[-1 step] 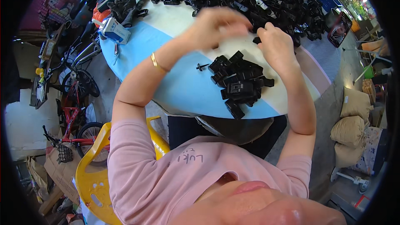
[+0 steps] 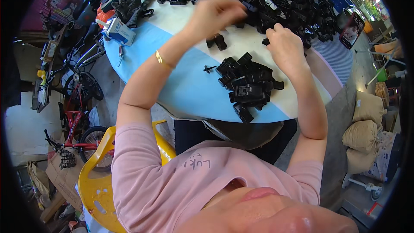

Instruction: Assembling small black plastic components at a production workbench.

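Observation:
My left hand (image 2: 217, 12) hovers over the near left edge of a big heap of black plastic parts (image 2: 293, 0), its fingers smeared by motion. My right hand (image 2: 285, 45) is closed beside that heap, and a small black plastic part (image 2: 266, 42) peeks out at its fingertips. Between my forearms lies a smaller pile of black plastic parts (image 2: 249, 86), with a thin black cross-shaped piece (image 2: 209, 69) to its left. A couple of loose black parts (image 2: 220, 42) rest just below my left hand.
The round table's striped cloth (image 2: 168, 73) lies under everything. On its left sit a blue-and-white carton (image 2: 119, 31) and dark gloves (image 2: 128, 11); a phone (image 2: 351, 30) stands at the right edge. Below are a yellow chair (image 2: 97, 185), a red bicycle (image 2: 75, 133) and stuffed sacks (image 2: 361, 136).
My left hand has shifted away from my right hand, up and to the left. Loose black parts now show beneath it. My right hand has stayed in place.

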`<state>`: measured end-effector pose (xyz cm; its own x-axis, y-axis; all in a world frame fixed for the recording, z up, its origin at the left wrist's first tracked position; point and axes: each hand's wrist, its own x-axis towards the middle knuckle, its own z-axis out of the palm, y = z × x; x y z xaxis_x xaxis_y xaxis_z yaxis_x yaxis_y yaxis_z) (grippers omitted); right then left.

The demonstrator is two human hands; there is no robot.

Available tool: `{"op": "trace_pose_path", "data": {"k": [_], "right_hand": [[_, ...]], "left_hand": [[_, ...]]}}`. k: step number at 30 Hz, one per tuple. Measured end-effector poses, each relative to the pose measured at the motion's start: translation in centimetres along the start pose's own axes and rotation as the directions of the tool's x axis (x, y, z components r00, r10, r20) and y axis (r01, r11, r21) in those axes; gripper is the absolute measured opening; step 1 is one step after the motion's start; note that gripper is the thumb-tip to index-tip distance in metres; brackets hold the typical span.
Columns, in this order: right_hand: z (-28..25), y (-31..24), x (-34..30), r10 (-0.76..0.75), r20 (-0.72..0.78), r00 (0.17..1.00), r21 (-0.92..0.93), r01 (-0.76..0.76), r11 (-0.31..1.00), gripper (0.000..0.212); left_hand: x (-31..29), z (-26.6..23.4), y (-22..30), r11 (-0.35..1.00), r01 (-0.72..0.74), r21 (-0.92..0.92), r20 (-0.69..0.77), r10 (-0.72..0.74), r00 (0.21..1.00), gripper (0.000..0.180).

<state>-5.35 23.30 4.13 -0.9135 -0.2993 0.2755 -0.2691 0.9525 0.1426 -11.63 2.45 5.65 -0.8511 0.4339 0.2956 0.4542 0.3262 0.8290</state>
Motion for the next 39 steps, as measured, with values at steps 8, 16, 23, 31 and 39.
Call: {"op": "trace_pose_path", "data": {"k": [8, 16, 23, 31, 39], "right_hand": [[0.1, -0.8, 0.7, -0.061, -0.032, 0.998, 0.336, 0.068, 0.939, 0.02], [0.3, -0.4, 2.2, 0.137, 0.027, 0.99, 0.988, -0.047, 0.148, 0.024], [-0.4, -1.1, 2.0, 0.22, 0.009, 0.975, 1.0, -0.009, -0.002, 0.022], [0.2, -1.4, 1.9, 0.153, 0.002, 0.988, 1.0, 0.0, -0.019, 0.016], [0.2, -2.1, 2.0, 0.15, 0.036, 0.988, 0.998, -0.027, -0.059, 0.021]], "left_hand": [[4.9, -4.3, -10.3, 0.818, 0.232, 0.526, -0.352, -0.038, 0.935, 0.043], [1.1, -1.8, -3.0, 0.991, -0.043, 0.124, -0.179, 0.065, 0.982, 0.031], [-1.1, 1.1, -0.4, 0.877, 0.013, -0.481, 0.103, 0.042, 0.994, 0.033], [-2.0, 2.4, 0.2, 0.846, 0.016, -0.533, 0.017, -0.008, 1.0, 0.036], [-2.2, 1.7, 0.3, 0.76, 0.08, -0.645, 0.047, -0.066, 0.997, 0.033]]}}
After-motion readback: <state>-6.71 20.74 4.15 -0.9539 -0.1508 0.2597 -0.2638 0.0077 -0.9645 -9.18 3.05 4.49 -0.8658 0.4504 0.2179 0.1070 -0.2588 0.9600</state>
